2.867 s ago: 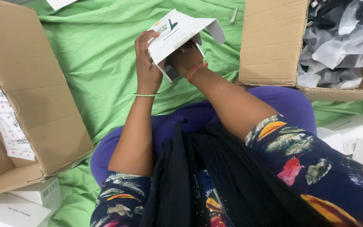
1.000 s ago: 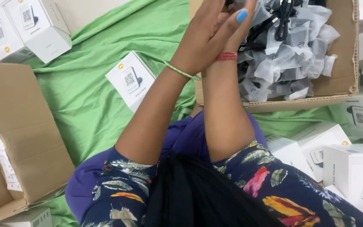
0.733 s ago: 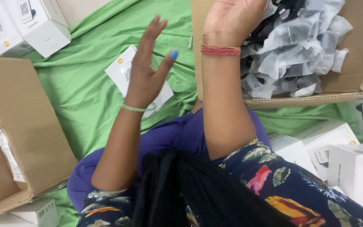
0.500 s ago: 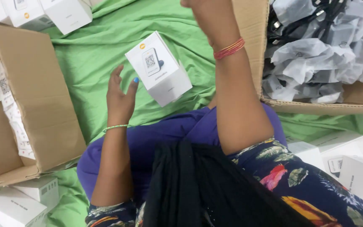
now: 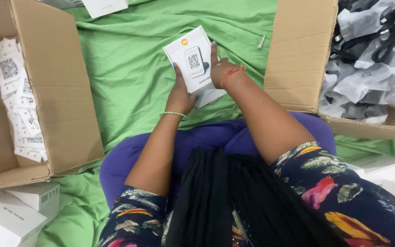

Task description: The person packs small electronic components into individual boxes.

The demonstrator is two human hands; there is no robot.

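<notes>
Head view, looking down at a seated person's lap and the green cloth point(image 5: 129, 77) spread on the floor. Both hands now close on a small white box point(image 5: 194, 64) held over the cloth just in front of the knees: the left hand point(image 5: 179, 93) grips its near left edge with fingers curled round it, and the right hand point(image 5: 220, 68) clasps the right side, one finger laid straight along the box's edge. Half a second ago only the left hand was beside the box, which lay on the cloth, while the right hand was raised toward the cardboard carton point(image 5: 298, 55) at the right; the right hand has since come down and the box has been lifted and turned so its printed face looks up at the camera. The change marks a shift from reaching to a two-handed hold on one box. The carton at the right holds black cables in clear bags point(image 5: 371, 68); the open carton point(image 5: 46, 91) at the left holds loose printed slips point(image 5: 19, 105). More white boxes point(image 5: 19, 210) lie at the lower left. Whether the held box's flap is open is probably not decidable here, as the hands cover its near end.
</notes>
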